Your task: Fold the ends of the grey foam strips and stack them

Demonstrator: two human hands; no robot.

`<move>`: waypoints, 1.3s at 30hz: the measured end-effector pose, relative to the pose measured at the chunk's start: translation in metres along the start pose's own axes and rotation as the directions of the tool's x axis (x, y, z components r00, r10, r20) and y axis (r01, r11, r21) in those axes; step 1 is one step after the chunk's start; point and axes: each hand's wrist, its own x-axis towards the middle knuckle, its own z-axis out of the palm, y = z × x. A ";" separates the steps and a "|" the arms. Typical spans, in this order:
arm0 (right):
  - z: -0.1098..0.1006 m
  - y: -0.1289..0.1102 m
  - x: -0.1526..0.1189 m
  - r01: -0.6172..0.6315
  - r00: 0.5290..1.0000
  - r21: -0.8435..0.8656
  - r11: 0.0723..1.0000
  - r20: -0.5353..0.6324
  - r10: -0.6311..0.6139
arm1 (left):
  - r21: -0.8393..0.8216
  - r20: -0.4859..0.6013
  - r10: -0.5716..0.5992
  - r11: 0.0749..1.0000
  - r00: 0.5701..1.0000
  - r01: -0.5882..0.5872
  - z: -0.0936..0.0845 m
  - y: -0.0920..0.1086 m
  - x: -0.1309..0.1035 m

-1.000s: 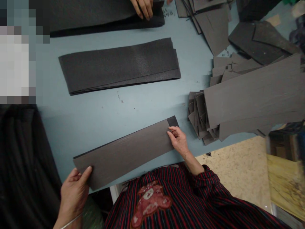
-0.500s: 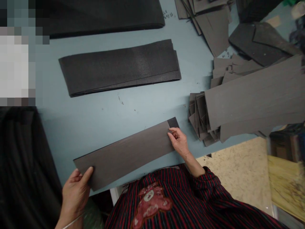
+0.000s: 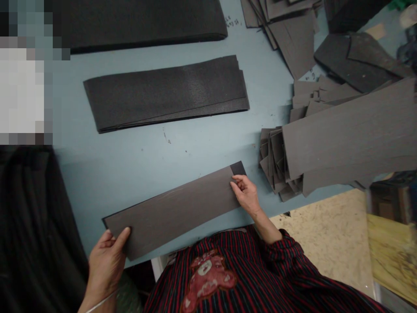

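A long grey-brown strip (image 3: 179, 208) lies slanted near the front edge of the blue table (image 3: 140, 169), over a black strip (image 3: 238, 168) that shows at its right end and along its far edge. My left hand (image 3: 109, 256) grips the left end, thumb on top and fingers at the edge. At the right end my right hand (image 3: 245, 191) has thumb and forefinger closed at the edge of the strip. Beyond them lies a stack of black strips (image 3: 169, 95).
A large black stack (image 3: 146, 21) is at the back. Grey strips (image 3: 348, 130) are heaped at the right, with grey pieces (image 3: 293, 43) and dark pieces (image 3: 374, 61) behind. Dark folded material (image 3: 32, 226) fills the left. A pale board (image 3: 329, 230) is at the lower right.
The grey-brown strip has shifted slightly at its left end, where a little more black now shows beneath. Both hands keep their grip. The whole view has moved slightly.
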 end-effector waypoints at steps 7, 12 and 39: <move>0.000 -0.001 0.002 -0.001 1.000 -0.024 1.000 -0.008 0.001 | -0.137 -0.015 -0.092 0.987 0.996 0.089 0.002 -0.003 0.001; 0.002 -0.002 0.003 0.005 1.000 -0.058 0.998 -0.013 -0.005 | -0.154 0.066 -0.039 0.987 0.997 0.049 0.004 -0.003 0.001; 0.005 -0.021 0.007 -0.035 0.998 -0.212 0.977 -0.059 0.022 | -0.207 -0.013 0.000 0.978 1.000 -0.003 -0.018 -0.005 0.012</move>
